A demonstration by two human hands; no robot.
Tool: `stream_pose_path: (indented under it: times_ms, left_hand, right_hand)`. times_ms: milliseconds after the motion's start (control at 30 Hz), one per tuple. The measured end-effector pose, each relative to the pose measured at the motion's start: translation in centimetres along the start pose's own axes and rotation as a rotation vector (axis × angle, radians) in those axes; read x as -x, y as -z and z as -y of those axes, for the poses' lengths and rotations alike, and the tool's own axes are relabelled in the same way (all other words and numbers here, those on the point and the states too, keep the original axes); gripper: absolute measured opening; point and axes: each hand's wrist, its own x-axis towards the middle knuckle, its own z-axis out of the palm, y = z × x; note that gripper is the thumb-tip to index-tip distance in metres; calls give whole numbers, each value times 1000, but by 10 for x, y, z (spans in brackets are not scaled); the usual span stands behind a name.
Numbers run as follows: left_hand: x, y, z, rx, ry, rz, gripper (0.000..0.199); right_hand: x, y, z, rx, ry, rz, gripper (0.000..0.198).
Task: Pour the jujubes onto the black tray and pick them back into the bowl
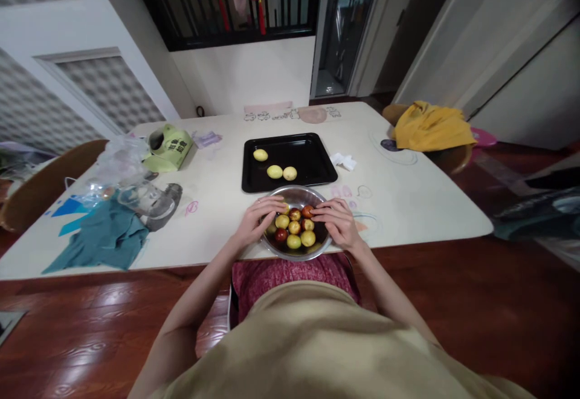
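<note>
A shiny metal bowl [295, 257] stands at the table's near edge. It holds several small round jujubes [294, 227], some yellow-green, some reddish brown. My left hand [258, 219] lies across the bowl's left rim, fingers stretched and reaching inside near the fruit. On the opposite rim rests my right hand [339, 220], its fingers extended and fingertips touching a reddish jujube [307, 211]. Just beyond the bowl, a black tray [312, 157] carries three yellow-green jujubes [274, 172].
On the white table [408, 205], a teal cloth [106, 236], a grey-and-clear object [158, 202], plastic bags [120, 160] and a green tissue pack [170, 145] lie left. A crumpled tissue [344, 161] is right of the tray. Yellow cloth [430, 127] drapes a chair.
</note>
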Motion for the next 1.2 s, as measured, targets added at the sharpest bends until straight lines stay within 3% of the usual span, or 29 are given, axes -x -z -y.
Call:
stream_pose_path:
  times_ms: [133, 233, 333, 467, 600, 767, 1033, 1200]
  left_hand:
    - [3, 0, 1, -51, -101, 40, 36]
    - [5, -3, 3, -116, -276, 55, 35]
    - [9, -9, 3, -185, -466, 91, 40]
    - [14, -13, -1, -276, -568, 176, 43]
    - [18, -13, 1, -351, -589, 256, 43]
    - [18, -15, 8, -368, -592, 251, 39]
    - [21, -14, 9, -380, -495, 235, 44]
    - [24, -14, 13, -352, -473, 196, 47]
  right_hand:
    - [-5, 5, 3, -37, -28, -74, 42]
    - [-19, 11, -3, -16, -143, -113, 42]
    - [-44, 13, -19, 30, -245, -67, 32]
    - [-80, 4, -51, 88, -238, 77, 25]
    - [-103, -18, -81, 115, -200, 218, 28]
    - [-114, -42, -101, 59, -197, 359, 32]
    - [-113, -44, -111, -61, -295, 365, 30]
    - [-109, -45, -118, -138, -383, 294, 44]
